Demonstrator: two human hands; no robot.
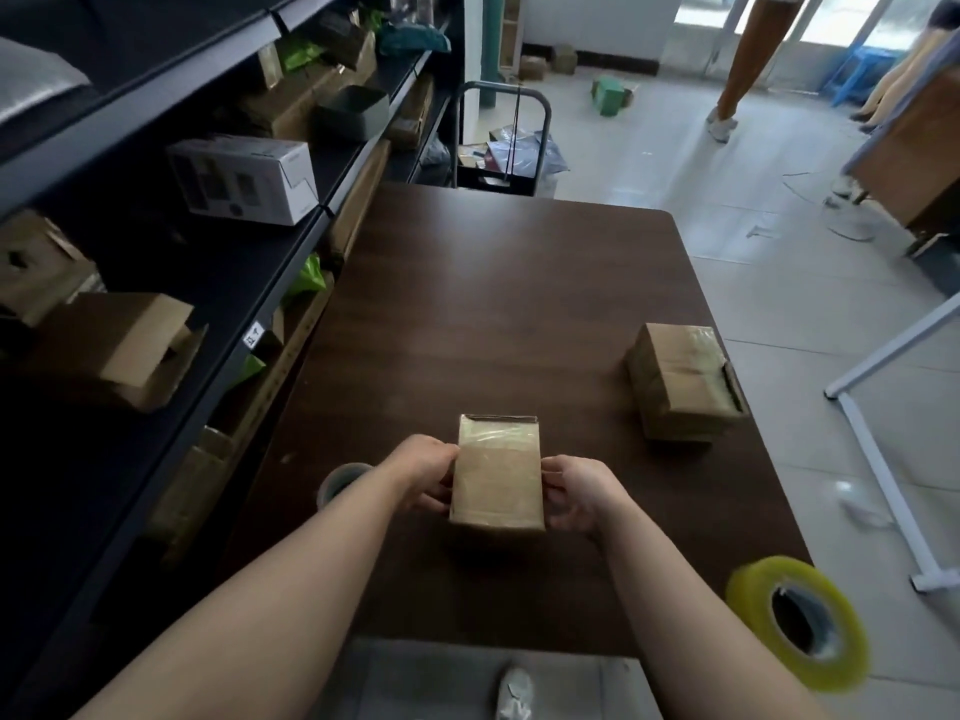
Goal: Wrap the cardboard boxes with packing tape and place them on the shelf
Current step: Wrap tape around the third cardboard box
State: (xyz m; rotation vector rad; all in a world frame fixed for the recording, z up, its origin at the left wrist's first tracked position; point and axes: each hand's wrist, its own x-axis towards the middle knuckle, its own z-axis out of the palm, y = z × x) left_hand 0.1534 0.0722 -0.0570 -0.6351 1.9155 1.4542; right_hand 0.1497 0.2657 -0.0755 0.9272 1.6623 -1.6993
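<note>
- The cardboard box (496, 480) was over the table (493, 304), near its front edge, with the left hand (423, 472) and right hand (582, 493) curled round its long sides.
- Its long axis pointed away from the person — the shelf (291, 241) lay to the left, nearer the left hand.

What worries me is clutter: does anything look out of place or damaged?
The yellow tape roll appears unsupported beyond the near right corner of the table. The right cardboard box has a gaping end.

Dark table (519, 304) is carrying a taped cardboard box (680, 381) near its right edge. Grey tape roll (343, 483) is sitting at the left edge, yellow tape roll (797, 621) at the near-right corner.
</note>
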